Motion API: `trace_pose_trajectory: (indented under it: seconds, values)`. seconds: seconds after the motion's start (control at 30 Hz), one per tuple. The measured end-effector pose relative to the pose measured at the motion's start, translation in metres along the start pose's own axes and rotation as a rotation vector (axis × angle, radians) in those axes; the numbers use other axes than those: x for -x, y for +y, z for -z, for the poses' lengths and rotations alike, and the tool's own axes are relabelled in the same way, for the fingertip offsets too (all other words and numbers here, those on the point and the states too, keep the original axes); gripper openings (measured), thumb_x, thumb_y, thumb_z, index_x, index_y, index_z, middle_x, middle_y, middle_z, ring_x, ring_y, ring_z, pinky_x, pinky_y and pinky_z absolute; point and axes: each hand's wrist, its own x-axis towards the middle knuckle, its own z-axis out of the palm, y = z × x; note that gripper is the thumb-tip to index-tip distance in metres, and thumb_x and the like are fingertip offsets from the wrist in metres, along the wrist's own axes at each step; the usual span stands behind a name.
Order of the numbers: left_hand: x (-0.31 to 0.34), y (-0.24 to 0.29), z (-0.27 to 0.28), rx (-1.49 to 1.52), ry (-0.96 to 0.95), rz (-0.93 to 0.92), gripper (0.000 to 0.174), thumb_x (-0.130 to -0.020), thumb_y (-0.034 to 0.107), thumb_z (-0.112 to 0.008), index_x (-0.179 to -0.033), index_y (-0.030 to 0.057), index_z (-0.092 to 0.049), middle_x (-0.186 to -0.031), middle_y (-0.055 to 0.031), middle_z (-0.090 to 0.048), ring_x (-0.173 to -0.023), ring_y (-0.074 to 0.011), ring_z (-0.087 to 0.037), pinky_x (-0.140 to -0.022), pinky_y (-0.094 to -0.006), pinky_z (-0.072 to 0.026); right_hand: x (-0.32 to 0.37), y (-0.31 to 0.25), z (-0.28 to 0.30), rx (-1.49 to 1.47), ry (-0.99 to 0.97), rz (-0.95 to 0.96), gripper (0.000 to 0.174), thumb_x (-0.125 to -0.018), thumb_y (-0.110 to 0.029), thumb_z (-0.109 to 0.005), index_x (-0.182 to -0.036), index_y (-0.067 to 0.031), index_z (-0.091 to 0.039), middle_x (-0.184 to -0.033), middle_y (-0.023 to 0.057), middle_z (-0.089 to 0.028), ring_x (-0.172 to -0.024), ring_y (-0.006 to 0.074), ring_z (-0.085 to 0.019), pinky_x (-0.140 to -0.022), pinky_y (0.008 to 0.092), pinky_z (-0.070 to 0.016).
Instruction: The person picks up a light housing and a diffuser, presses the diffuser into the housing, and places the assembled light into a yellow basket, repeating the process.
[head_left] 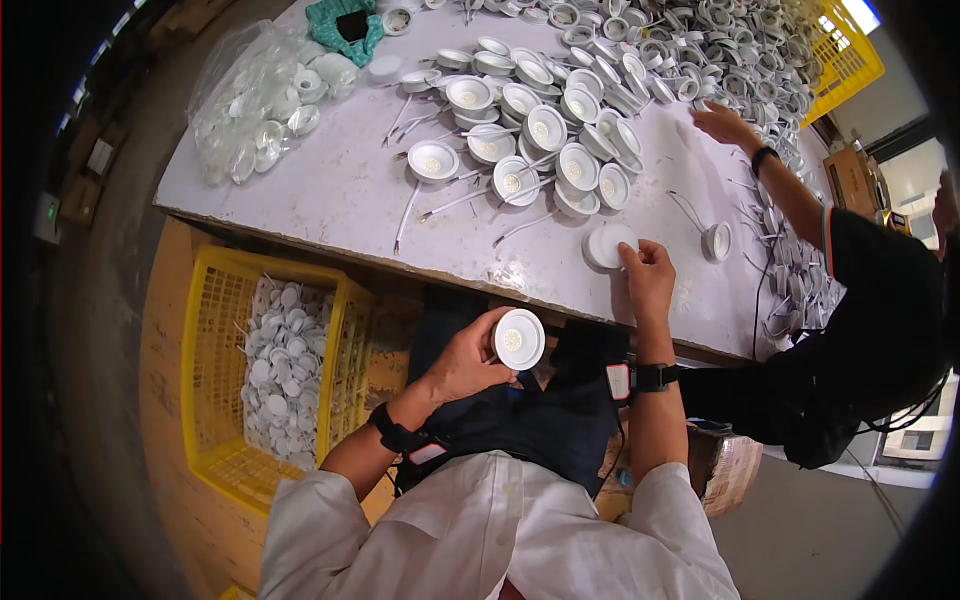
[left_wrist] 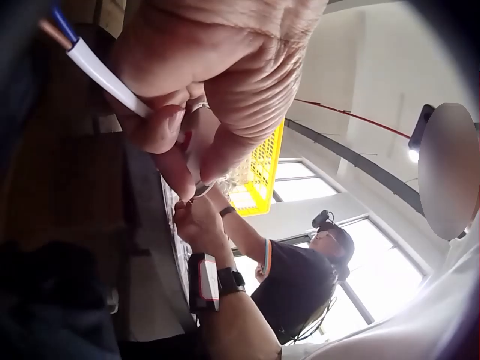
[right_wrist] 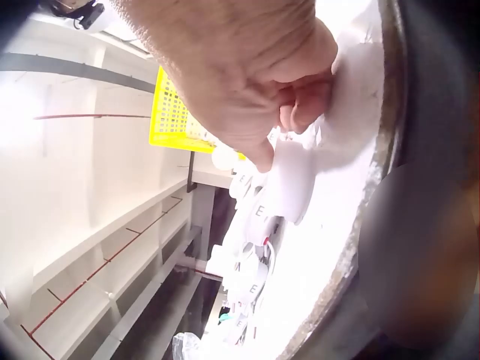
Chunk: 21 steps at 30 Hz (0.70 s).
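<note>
A white round LED downlight (head_left: 519,340) is held by my left hand (head_left: 465,358) in front of the table edge, its face with yellowish LEDs turned up. From that grip a white cable (left_wrist: 105,79) sticks out in the left wrist view, with blue and bare copper ends. My right hand (head_left: 650,280) is over the table's front edge, thumb and fingers pinching the rim of a smooth white round cover (head_left: 605,246). Just beyond it lie several downlights (head_left: 545,130) with cables. A single downlight (head_left: 717,241) lies on its side to the right.
At left below the table stands a yellow crate (head_left: 215,420) of white round parts. A clear plastic bag (head_left: 215,130) of covers lies at back left. More downlight housings (head_left: 690,60) heap at the back. Another person (head_left: 870,310) reaches in from the right.
</note>
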Motion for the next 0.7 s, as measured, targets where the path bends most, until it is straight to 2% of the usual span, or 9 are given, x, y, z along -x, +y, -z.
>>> trace_pose_trajectory:
  seconds: [0.13, 0.17, 0.23, 0.33, 0.5, 0.63, 0.7]
  values:
    - [-0.002, 0.002, -0.007, -0.004, -0.037, 0.037, 0.073, -0.068, -0.011, -0.063, -0.132, 0.0014, -0.032, -0.118, -0.0079, -0.050, -0.104, -0.0149, -0.052, -0.083, -0.0289, -0.0494, 0.003, 0.002, 0.008, -0.333, -0.002, -0.119, 0.024, -0.080, -0.016, -0.066, -0.093, 0.0021, -0.056, -0.068, 0.0015, -0.055, -0.052, 0.0072, -0.050, -0.045, 0.0197, -0.0415]
    - [-0.002, 0.003, -0.009, 0.008, -0.040, 0.037, 0.073, -0.068, -0.011, -0.064, -0.132, 0.0014, -0.032, -0.118, -0.0078, -0.051, -0.104, -0.0148, -0.052, -0.084, -0.0287, -0.0490, 0.004, 0.003, 0.010, -0.335, 0.005, -0.122, 0.024, -0.080, -0.016, -0.066, -0.093, 0.0021, -0.056, -0.068, 0.0015, -0.055, -0.052, 0.0072, -0.050, -0.045, 0.0197, -0.0415]
    - [-0.004, 0.004, -0.013, 0.015, -0.045, 0.038, 0.073, -0.068, -0.010, -0.064, -0.132, 0.0014, -0.032, -0.118, -0.0078, -0.051, -0.105, -0.0147, -0.052, -0.084, -0.0286, -0.0485, 0.007, 0.005, 0.014, -0.552, -0.066, -0.229, 0.019, -0.083, -0.012, -0.062, -0.094, 0.0017, -0.054, -0.071, 0.0030, -0.055, -0.052, 0.0077, -0.051, -0.045, 0.0203, -0.0431]
    - [-0.005, 0.004, -0.019, 0.007, -0.053, 0.035, 0.073, -0.068, -0.009, -0.065, -0.132, 0.0010, -0.032, -0.117, -0.0082, -0.051, -0.103, -0.0150, -0.053, -0.084, -0.0287, -0.0491, 0.009, 0.005, 0.010, -0.539, -0.102, -0.161, 0.017, -0.084, -0.011, -0.059, -0.093, 0.0017, -0.053, -0.073, 0.0042, -0.056, -0.051, 0.0082, -0.051, -0.045, 0.0205, -0.0432]
    - [-0.005, 0.001, -0.025, 0.011, -0.023, 0.037, 0.070, -0.070, -0.008, -0.064, -0.132, -0.0004, -0.031, -0.117, -0.0091, -0.051, -0.100, -0.0166, -0.055, -0.077, -0.0314, -0.0531, 0.013, 0.000, 0.009, -0.507, -0.099, -0.132, 0.014, -0.084, -0.012, -0.059, -0.089, 0.0004, -0.053, -0.073, 0.0039, -0.054, -0.050, 0.0083, -0.049, -0.044, 0.0208, -0.0419]
    - [-0.001, 0.006, -0.029, 0.003, 0.041, -0.042, 0.070, -0.071, -0.008, -0.063, -0.132, -0.0007, -0.030, -0.114, -0.0093, -0.051, -0.097, -0.0171, -0.056, -0.073, -0.0318, -0.0541, 0.018, 0.003, 0.026, -0.705, -0.045, -0.271, 0.012, -0.084, -0.010, -0.058, -0.090, -0.0018, -0.052, -0.074, 0.0028, -0.054, -0.052, 0.0069, -0.049, -0.044, 0.0181, -0.0391]
    - [-0.002, 0.013, -0.033, 0.021, 0.060, -0.062, 0.071, -0.071, -0.008, -0.063, -0.132, -0.0003, -0.028, -0.114, -0.0099, -0.050, -0.093, -0.0175, -0.057, -0.071, -0.0312, -0.0542, 0.027, -0.005, 0.035, -1.020, -0.108, -0.370, 0.013, -0.085, -0.007, -0.055, -0.095, -0.0028, -0.050, -0.073, 0.0026, -0.054, -0.052, 0.0074, -0.049, -0.043, 0.0171, -0.0386]
